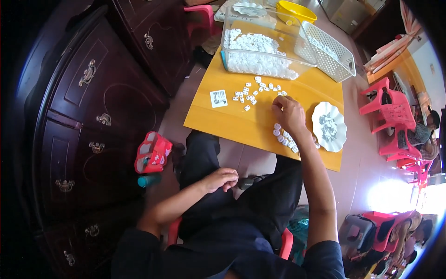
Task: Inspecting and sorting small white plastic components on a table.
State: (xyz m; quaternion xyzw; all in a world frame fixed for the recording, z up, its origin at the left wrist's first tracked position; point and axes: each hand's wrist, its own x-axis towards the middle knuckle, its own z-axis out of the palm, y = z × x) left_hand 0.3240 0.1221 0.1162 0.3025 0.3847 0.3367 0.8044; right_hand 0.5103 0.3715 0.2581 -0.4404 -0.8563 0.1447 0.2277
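Observation:
My right hand [288, 113] rests on the yellow table [223, 118], fingers curled down over small white plastic pieces; whether it pinches one I cannot tell. A short row of white pieces [284, 138] lies just beside my wrist. More loose white pieces [253, 90] are scattered ahead of the hand. My left hand [222, 179] lies on my lap, off the table, fingers loosely curled and apparently empty. A clear bin [260, 49] full of white pieces stands at the far edge. A white scalloped plate [329, 126] with small grey parts sits to the right.
A white slotted basket [332, 52] and a yellow bowl [295, 11] stand at the back. A small white card [218, 98] lies on the table's left. Dark wooden cabinets [88, 116] line the left, with a red pouch [152, 152] on the floor. Pink chairs [392, 116] stand to the right.

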